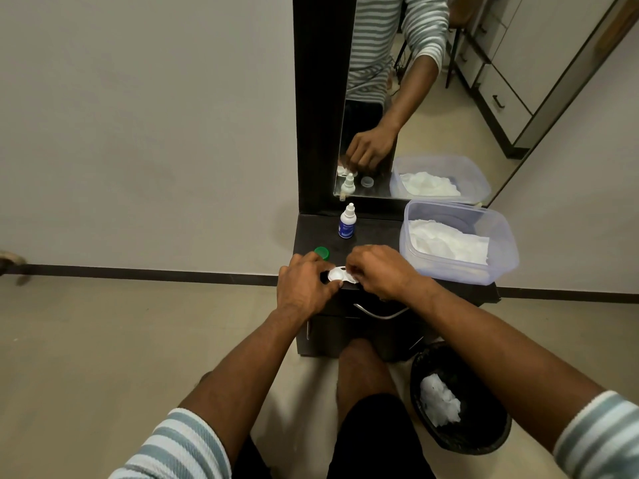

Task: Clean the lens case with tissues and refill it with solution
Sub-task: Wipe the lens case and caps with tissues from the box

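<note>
The white lens case (337, 274) lies at the front edge of the small dark table (373, 233). My left hand (306, 288) pinches its left side. My right hand (378, 271) covers its right half with fingers closed over it; what is under those fingers is hidden. A green cap (322, 252) sits on the table just behind my left hand. The small solution bottle (347, 223), white with a blue label, stands upright and capped further back. A clear plastic tub (498, 267) holding white tissues (446, 243) is on the table's right side.
A mirror (432, 98) in a dark frame rises behind the table and reflects the hands, bottle and tub. A black waste bin (484, 440) with a crumpled white tissue (439, 402) stands on the floor at the lower right. A drawer handle (380, 311) shows below the tabletop.
</note>
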